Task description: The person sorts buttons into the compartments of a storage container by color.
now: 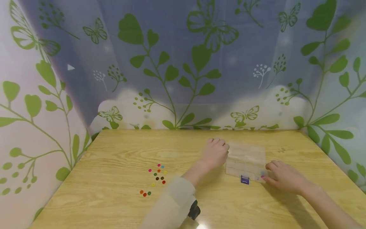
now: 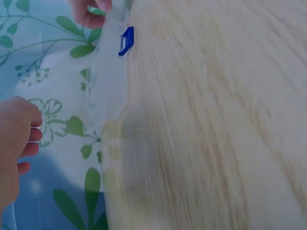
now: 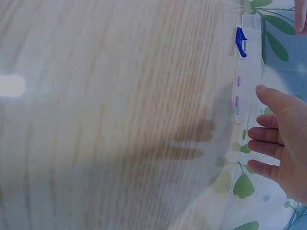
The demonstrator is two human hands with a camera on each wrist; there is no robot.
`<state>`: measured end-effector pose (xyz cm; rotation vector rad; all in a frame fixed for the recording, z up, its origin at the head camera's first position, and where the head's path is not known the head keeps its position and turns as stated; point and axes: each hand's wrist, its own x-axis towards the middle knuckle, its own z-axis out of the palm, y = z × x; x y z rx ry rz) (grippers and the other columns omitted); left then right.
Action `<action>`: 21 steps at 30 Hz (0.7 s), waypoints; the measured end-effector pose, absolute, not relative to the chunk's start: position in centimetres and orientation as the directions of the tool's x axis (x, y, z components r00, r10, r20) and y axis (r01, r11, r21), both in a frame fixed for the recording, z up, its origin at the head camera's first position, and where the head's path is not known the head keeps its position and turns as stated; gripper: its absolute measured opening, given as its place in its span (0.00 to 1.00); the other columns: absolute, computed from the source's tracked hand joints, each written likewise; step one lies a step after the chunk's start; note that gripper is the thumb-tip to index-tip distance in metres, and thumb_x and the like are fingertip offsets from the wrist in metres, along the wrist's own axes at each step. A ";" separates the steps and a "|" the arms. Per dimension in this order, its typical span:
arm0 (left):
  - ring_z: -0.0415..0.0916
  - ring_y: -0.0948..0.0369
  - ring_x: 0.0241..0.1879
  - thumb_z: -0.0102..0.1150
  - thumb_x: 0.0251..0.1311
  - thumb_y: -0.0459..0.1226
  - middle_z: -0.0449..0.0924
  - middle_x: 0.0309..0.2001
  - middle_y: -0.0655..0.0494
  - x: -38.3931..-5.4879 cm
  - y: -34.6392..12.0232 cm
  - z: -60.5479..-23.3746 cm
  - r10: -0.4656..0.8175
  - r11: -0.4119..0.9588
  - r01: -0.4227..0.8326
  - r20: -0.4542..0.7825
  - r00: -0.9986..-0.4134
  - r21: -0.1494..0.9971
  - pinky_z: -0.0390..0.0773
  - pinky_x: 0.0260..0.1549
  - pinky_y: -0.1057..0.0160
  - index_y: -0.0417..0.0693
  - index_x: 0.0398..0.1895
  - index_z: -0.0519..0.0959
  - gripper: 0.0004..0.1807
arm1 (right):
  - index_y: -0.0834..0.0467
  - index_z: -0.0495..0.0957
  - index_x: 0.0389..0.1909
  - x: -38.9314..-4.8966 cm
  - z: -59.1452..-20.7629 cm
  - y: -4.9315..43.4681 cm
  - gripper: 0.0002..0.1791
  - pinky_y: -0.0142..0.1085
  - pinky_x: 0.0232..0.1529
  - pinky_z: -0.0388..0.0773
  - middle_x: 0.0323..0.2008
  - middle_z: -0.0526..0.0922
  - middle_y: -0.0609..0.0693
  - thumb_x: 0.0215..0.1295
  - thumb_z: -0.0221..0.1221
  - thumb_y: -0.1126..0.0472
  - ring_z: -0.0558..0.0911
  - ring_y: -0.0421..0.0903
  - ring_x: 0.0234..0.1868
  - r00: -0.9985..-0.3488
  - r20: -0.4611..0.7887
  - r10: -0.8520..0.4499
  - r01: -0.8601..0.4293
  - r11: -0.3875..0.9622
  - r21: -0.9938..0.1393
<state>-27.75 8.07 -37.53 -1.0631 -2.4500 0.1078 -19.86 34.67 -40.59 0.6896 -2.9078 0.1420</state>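
A clear plastic box point(image 1: 246, 160) with a blue latch point(image 1: 244, 179) lies on the table, its latch side facing me. The latch point(image 2: 126, 41) also shows in the left wrist view. A few small pink pieces point(image 3: 237, 101) show through its wall near the right end. My left hand point(image 1: 215, 152) is by the box's back left corner, fingers loosely curled; in the left wrist view the left hand point(image 2: 17, 143) appears apart from the box. At the right end is my right hand point(image 1: 286, 176), its thumb close to the box. In the right wrist view the right hand point(image 3: 283, 134) has its fingers spread, holding nothing.
Several small coloured discs point(image 1: 159, 171) lie scattered on the wooden table point(image 1: 114, 159), left of the left forearm. A faint clear small thing point(image 1: 281, 149) lies behind the right hand. Patterned cloth point(image 1: 177, 63) with leaves and butterflies stands along the back and sides.
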 end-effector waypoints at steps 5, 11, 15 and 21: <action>0.73 0.64 0.38 0.55 0.61 0.40 0.78 0.35 0.61 -28.3 6.1 -37.6 0.689 0.706 0.672 0.434 -0.580 -0.223 0.70 0.40 0.67 0.52 0.38 0.82 0.08 | 0.64 0.75 0.39 -19.8 -40.7 34.8 0.19 0.42 0.34 0.76 0.35 0.76 0.50 0.55 0.64 0.53 0.78 0.49 0.34 -0.877 0.173 -0.448 -0.463 0.885 -0.055; 0.73 0.63 0.37 0.57 0.59 0.39 0.78 0.35 0.60 -28.9 3.6 -37.5 0.665 0.727 0.655 0.453 -0.594 -0.208 0.70 0.39 0.66 0.51 0.36 0.82 0.06 | 0.64 0.75 0.39 -19.8 -40.7 34.9 0.19 0.43 0.34 0.75 0.35 0.76 0.50 0.55 0.64 0.53 0.77 0.50 0.35 -0.879 0.175 -0.444 -0.460 0.886 -0.061; 0.74 0.62 0.37 0.59 0.57 0.39 0.79 0.34 0.60 -29.1 2.1 -37.6 0.650 0.734 0.645 0.497 -0.575 -0.213 0.71 0.38 0.65 0.50 0.34 0.82 0.05 | 0.63 0.75 0.39 -19.8 -40.8 34.8 0.19 0.43 0.33 0.75 0.35 0.76 0.50 0.55 0.64 0.53 0.77 0.49 0.35 -0.875 0.187 -0.446 -0.463 0.884 -0.059; 0.74 0.61 0.35 0.60 0.55 0.39 0.79 0.32 0.59 -29.3 0.4 -37.7 0.644 0.728 0.648 0.547 -0.534 -0.225 0.72 0.37 0.64 0.50 0.33 0.82 0.05 | 0.63 0.75 0.39 -19.9 -40.9 34.9 0.19 0.43 0.33 0.75 0.34 0.76 0.50 0.55 0.64 0.53 0.77 0.49 0.34 -0.870 0.200 -0.450 -0.469 0.881 -0.055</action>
